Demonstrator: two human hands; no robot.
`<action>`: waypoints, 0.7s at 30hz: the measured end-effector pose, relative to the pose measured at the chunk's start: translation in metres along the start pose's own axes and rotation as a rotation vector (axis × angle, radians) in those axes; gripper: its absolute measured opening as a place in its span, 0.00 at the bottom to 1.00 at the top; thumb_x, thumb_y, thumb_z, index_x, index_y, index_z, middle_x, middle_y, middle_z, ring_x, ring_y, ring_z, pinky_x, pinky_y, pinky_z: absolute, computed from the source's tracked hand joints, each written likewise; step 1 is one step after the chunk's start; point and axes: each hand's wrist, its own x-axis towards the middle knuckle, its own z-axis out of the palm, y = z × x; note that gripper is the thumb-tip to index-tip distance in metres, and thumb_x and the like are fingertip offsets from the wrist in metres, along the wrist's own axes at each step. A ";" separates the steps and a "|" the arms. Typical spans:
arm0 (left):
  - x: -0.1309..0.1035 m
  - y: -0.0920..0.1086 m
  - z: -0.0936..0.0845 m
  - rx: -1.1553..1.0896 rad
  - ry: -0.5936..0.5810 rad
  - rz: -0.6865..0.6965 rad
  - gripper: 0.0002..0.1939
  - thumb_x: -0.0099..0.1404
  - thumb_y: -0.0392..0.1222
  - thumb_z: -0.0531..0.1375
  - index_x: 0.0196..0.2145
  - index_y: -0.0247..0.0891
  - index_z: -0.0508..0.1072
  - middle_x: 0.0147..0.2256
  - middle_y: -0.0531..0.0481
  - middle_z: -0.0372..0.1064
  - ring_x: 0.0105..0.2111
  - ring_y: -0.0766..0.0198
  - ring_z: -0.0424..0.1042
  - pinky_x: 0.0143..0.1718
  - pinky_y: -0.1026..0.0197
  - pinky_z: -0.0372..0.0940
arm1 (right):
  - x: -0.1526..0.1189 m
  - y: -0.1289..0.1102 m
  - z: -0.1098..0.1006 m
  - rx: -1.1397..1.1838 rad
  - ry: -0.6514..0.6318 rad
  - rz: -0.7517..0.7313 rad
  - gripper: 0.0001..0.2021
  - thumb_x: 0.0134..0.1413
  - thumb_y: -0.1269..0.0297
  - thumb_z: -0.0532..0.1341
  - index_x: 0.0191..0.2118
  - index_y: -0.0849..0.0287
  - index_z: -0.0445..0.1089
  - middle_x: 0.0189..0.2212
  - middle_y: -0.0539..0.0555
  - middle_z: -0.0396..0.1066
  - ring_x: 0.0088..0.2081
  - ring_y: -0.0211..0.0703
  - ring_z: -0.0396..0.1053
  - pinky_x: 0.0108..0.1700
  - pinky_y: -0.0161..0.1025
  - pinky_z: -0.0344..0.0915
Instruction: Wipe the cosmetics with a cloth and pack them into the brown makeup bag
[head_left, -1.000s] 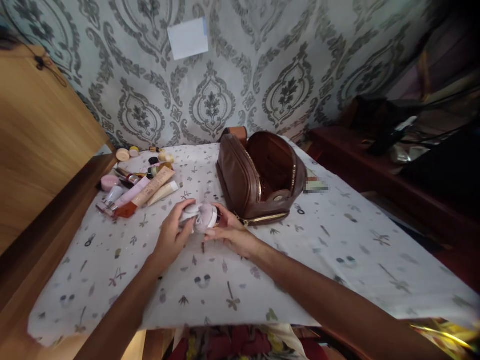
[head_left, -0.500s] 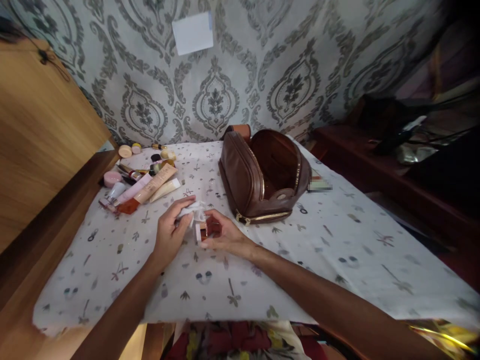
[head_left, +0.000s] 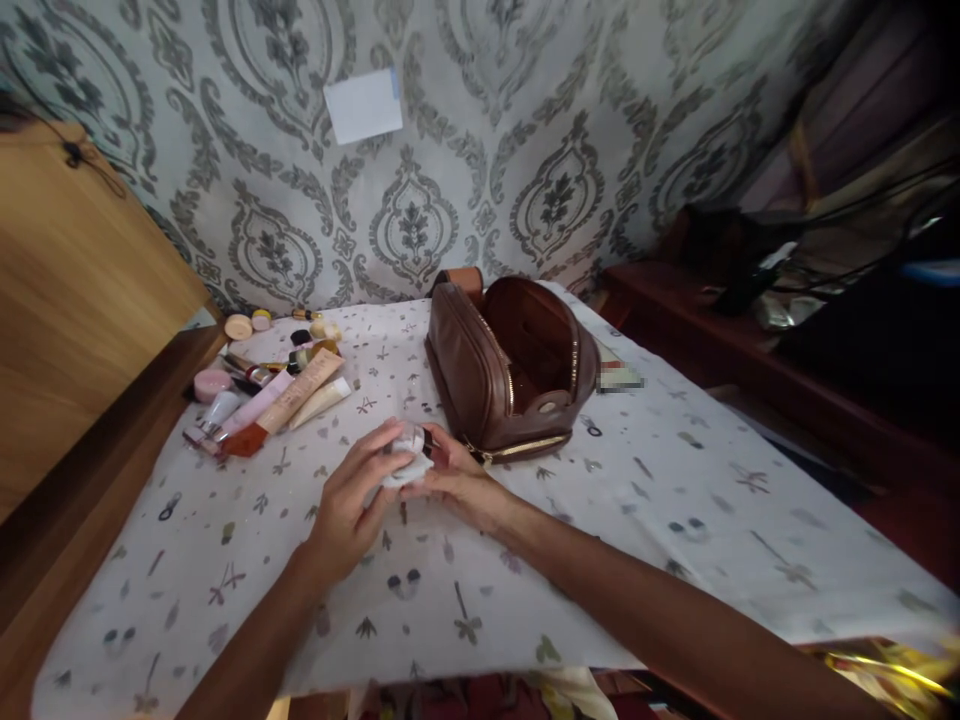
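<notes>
A crumpled white tissue is pinched in my left hand and pressed over a small compact-like item. My right hand grips that item, of which only a dark edge shows; the rest is covered by tissue and fingers. Just behind my hands stands a brown leather bag, unzipped, with its dark inside showing. Left of my hands lies a group of cosmetics, among them a peach tube, a cream tube and a round pink jar.
The table has a white patterned cloth. A wooden cabinet stands at the left. Patterned wallpaper with a white paper rises behind. To the right is a dark red shelf with dark items and cables.
My left hand has brought the tissue over the item in my right hand, covering most of it. The whole view has shifted slightly.
</notes>
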 end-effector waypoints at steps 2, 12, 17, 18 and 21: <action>-0.003 -0.003 0.001 0.009 0.032 -0.054 0.14 0.69 0.33 0.54 0.51 0.42 0.68 0.60 0.40 0.64 0.60 0.55 0.65 0.58 0.52 0.63 | -0.001 -0.003 -0.001 0.081 -0.030 0.042 0.31 0.33 0.66 0.78 0.46 0.53 0.66 0.42 0.47 0.71 0.37 0.37 0.73 0.39 0.37 0.74; -0.002 -0.016 0.005 -0.193 0.127 -0.542 0.14 0.71 0.48 0.52 0.51 0.42 0.65 0.54 0.44 0.69 0.53 0.57 0.69 0.51 0.57 0.64 | -0.004 -0.008 -0.004 0.161 -0.135 0.112 0.23 0.41 0.61 0.76 0.45 0.60 0.72 0.36 0.50 0.76 0.36 0.37 0.75 0.41 0.36 0.75; -0.004 -0.027 0.007 -0.342 0.220 -0.661 0.17 0.69 0.53 0.55 0.50 0.41 0.66 0.45 0.47 0.73 0.42 0.59 0.73 0.41 0.60 0.68 | -0.004 -0.007 -0.002 0.137 -0.131 0.107 0.24 0.42 0.57 0.75 0.45 0.60 0.73 0.38 0.52 0.77 0.36 0.38 0.77 0.41 0.34 0.75; -0.005 -0.030 0.008 -0.386 0.255 -0.692 0.18 0.69 0.54 0.55 0.50 0.42 0.66 0.45 0.46 0.73 0.42 0.59 0.73 0.40 0.60 0.69 | -0.003 -0.007 -0.003 0.130 -0.137 0.112 0.26 0.42 0.55 0.75 0.46 0.59 0.72 0.38 0.52 0.77 0.37 0.39 0.77 0.41 0.34 0.75; -0.007 -0.035 0.012 -0.498 0.300 -0.773 0.21 0.67 0.57 0.56 0.51 0.43 0.67 0.45 0.45 0.73 0.44 0.57 0.73 0.37 0.60 0.70 | -0.001 -0.009 -0.004 0.131 -0.121 0.110 0.28 0.43 0.52 0.74 0.50 0.56 0.70 0.42 0.53 0.77 0.38 0.40 0.78 0.42 0.35 0.75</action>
